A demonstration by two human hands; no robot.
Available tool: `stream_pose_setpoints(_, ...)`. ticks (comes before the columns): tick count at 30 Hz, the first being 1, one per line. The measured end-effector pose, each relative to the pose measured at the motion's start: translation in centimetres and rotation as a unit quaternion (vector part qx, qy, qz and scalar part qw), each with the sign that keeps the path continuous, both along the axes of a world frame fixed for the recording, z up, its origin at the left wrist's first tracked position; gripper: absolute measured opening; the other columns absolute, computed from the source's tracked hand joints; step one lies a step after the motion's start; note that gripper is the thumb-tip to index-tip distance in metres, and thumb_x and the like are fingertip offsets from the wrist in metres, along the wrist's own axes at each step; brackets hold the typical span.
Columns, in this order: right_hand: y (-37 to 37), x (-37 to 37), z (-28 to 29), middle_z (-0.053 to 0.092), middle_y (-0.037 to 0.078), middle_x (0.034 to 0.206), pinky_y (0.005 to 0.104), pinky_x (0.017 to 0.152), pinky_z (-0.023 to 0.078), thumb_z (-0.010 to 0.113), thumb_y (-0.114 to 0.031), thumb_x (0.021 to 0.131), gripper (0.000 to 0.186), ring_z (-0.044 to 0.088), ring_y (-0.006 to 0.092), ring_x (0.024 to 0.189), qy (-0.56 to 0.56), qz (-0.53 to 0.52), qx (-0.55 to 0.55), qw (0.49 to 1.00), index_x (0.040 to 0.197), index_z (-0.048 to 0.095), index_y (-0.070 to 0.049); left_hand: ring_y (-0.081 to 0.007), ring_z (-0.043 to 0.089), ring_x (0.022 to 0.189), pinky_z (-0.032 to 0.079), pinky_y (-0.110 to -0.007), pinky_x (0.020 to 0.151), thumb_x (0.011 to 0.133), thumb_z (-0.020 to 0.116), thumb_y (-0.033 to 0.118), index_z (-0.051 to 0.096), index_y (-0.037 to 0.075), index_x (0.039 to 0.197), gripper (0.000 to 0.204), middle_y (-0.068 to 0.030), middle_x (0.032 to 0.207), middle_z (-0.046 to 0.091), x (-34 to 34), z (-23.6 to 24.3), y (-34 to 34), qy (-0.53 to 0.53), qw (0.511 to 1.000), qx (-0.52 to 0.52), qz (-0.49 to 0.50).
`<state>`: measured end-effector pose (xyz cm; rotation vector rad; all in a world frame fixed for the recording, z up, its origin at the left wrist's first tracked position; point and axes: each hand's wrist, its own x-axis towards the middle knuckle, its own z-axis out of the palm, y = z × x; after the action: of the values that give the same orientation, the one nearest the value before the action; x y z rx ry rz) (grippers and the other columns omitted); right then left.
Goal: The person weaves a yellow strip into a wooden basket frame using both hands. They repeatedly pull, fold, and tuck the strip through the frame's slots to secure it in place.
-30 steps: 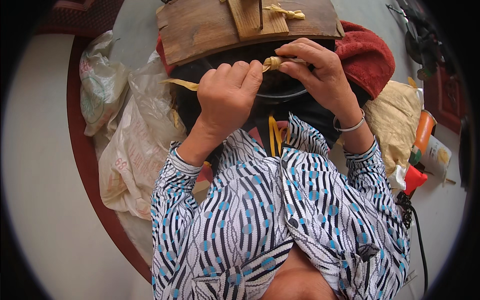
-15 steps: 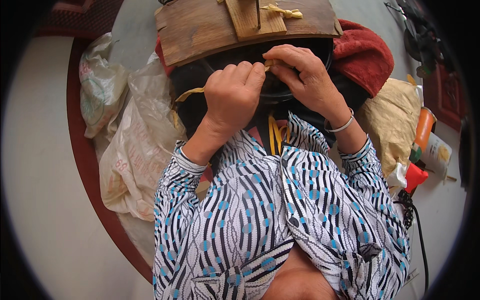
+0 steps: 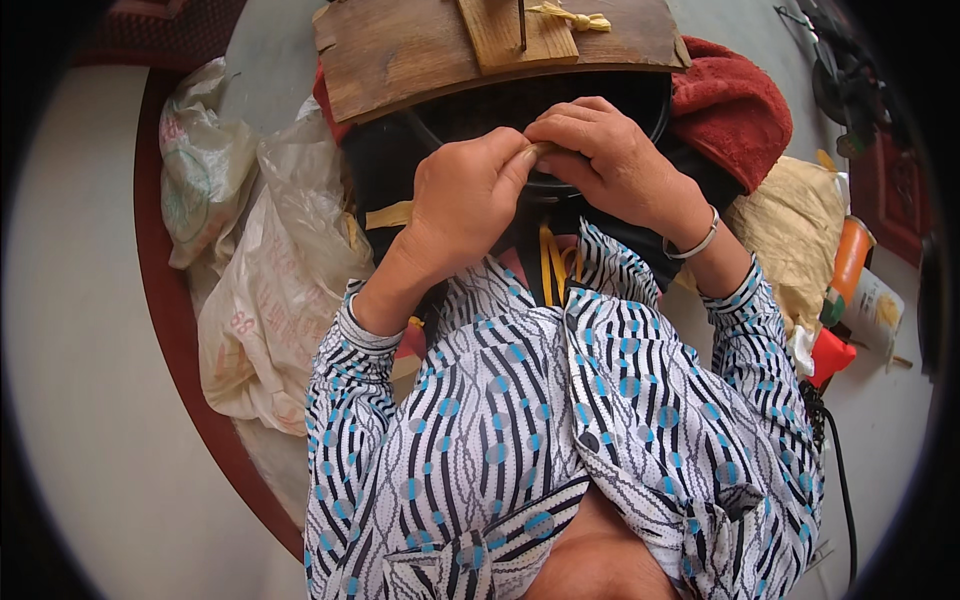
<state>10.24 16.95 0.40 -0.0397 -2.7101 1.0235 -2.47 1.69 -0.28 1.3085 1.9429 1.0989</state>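
A flat pale-yellow strip (image 3: 390, 214) runs through my closed left hand (image 3: 468, 190), its loose tail sticking out on the left side. My right hand (image 3: 612, 160) pinches the strip's other end, and the fingertips of both hands meet over it. The bit between them is mostly hidden by the fingers. Both hands are above the near side of a round black basin (image 3: 425, 125). Just beyond lies a curved wooden board (image 3: 400, 62), carrying a smaller wood block (image 3: 485, 40) with a thin upright metal spike (image 3: 522, 25). A knotted yellow strip (image 3: 578, 19) rests beside the block.
A red towel (image 3: 730, 110) drapes at the basin's right. Plastic bags (image 3: 270, 320) lie on the left. To the right are a tan sack (image 3: 790, 220), an orange cylinder (image 3: 850, 255), a white cup (image 3: 875, 310), a red object (image 3: 830, 355) and a black cord (image 3: 843, 480).
Both hands have come slightly nearer to me, and their fingertips have drawn closer together. The strip's tail now sits lower, with less of its length showing. The board has shifted slightly.
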Motion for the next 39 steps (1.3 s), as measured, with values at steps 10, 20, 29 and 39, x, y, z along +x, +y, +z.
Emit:
stream_pose_setpoints(10, 1.6, 1.2, 2.4, 0.064, 0.008, 0.077, 0.0286, 0.068, 0.050, 0.064, -0.008, 0.087, 0.012, 0.061, 0.0158, 0.067, -0.136, -0.014, -0.165, 0.977, 0.097, 0.063, -0.002, -0.0118, 0.053, 0.068, 0.044, -0.028, 0.064, 0.093, 0.057, 0.016, 0.064, -0.003, 0.094, 0.020, -0.0065, 0.073, 0.059, -1.6, 0.0, 0.1, -0.268, 0.961, -0.026, -0.068)
stream_pose_setpoints(20, 5.7, -3.6, 0.9, 0.063, 0.010, 0.078, 0.0293, 0.068, 0.048, 0.061, -0.014, 0.092, 0.014, 0.059, 0.0186, 0.072, 0.070, -0.187, -0.125, 0.972, 0.101, 0.064, -0.004, -0.0055, 0.050, 0.067, 0.043, -0.021, 0.061, 0.094, 0.059, 0.013, 0.067, -0.004, 0.103, 0.020, 0.0019, 0.073, 0.057, -6.9, -0.3, 5.8, -0.149, 0.984, 0.099, 0.013)
stream_pose_setpoints(29, 7.1, -5.3, -1.2, 0.064, 0.012, 0.084, 0.0321, 0.073, 0.049, 0.063, -0.012, 0.087, 0.012, 0.062, 0.0237, 0.080, 0.105, -0.186, -0.061, 0.975, 0.096, 0.065, -0.004, -0.0094, 0.053, 0.070, 0.046, -0.025, 0.065, 0.093, 0.059, 0.014, 0.063, -0.001, 0.097, 0.016, -0.0009, 0.075, 0.058, -8.7, -1.8, 8.3, -0.072, 0.990, 0.117, 0.019)
stream_pose_setpoints(39, 7.7, -3.4, -2.3, 0.066, 0.007, 0.097, 0.0369, 0.081, 0.046, 0.064, -0.014, 0.084, 0.011, 0.061, 0.0280, 0.092, 0.103, -0.209, 0.126, 0.964, 0.094, 0.067, -0.009, -0.0378, 0.064, 0.074, 0.049, -0.046, 0.066, 0.091, 0.057, 0.022, 0.061, 0.008, 0.090, 0.015, -0.0166, 0.080, 0.067, -7.5, -1.9, 6.4, 0.214, 0.963, -0.009, 0.163)
